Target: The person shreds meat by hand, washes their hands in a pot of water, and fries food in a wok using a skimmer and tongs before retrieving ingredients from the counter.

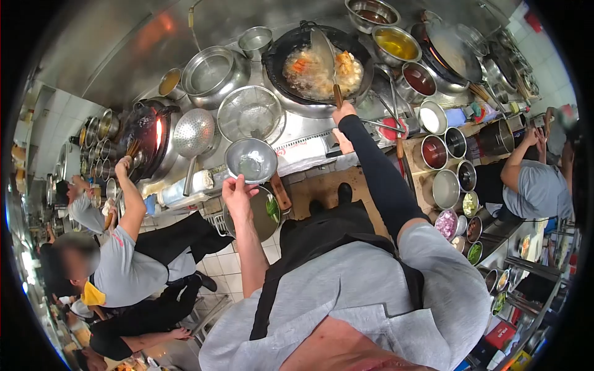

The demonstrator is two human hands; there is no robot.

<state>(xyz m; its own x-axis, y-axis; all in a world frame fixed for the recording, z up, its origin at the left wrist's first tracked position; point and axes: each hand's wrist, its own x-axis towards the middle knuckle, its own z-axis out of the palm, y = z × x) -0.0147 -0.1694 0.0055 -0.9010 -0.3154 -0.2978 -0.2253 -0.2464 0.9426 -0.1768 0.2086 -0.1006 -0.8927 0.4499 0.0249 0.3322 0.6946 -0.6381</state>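
A steel-backed kitchen range, with its metal wall [219, 18] behind, frames a large black wok [362, 55] where food [300, 65] sits in bubbling liquid. The right hand [344, 111], in front of the wok, grips a ladle [322, 49] by its wooden handle, the metal head over the food. To the wok's left and nearer the wearer, the left hand [236, 190] pinches the rim of a metal bowl [250, 159], which holds a little pale matter too indistinct to identify.

Cooking appears well under way, though how near the food is to done cannot be told; the food lies in the wok, and the bowl is held apart from it. A wire strainer [247, 102] and a perforated skimmer [193, 132] lie left of the wok, seasoning bowls [417, 78] to its right. Farther left, a co-worker [133, 260] tends another wok [137, 123] beside open flame.
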